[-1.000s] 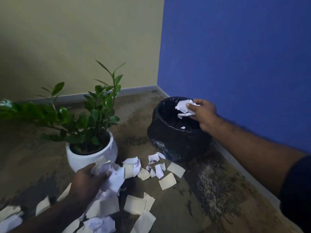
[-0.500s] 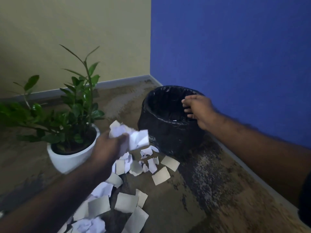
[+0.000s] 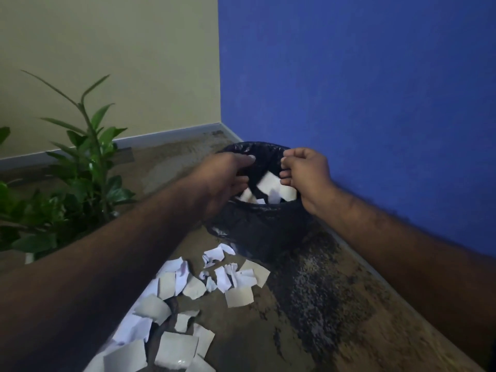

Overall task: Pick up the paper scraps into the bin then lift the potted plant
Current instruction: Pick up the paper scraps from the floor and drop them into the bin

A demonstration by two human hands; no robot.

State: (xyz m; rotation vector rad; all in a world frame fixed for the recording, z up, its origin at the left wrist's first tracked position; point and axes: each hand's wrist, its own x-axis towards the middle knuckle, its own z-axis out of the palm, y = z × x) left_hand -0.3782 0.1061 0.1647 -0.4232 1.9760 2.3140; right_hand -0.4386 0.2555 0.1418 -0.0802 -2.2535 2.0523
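The paper scraps [image 3: 214, 288] we have yet to gather lie strewn on the floor [image 3: 335, 318] just in front of the black-lined bin [image 3: 257, 232], below and toward us from both hands, with our left hand [image 3: 222, 181] on their side. A few white pieces show inside the bin, and the potted plant [image 3: 80, 167] stands at left. Half a second ago our left hand carried a bunch toward the bin; now it hangs over the mouth, fingers loose and empty, while our right hand [image 3: 303, 173] is curled beside it, seemingly holding nothing.
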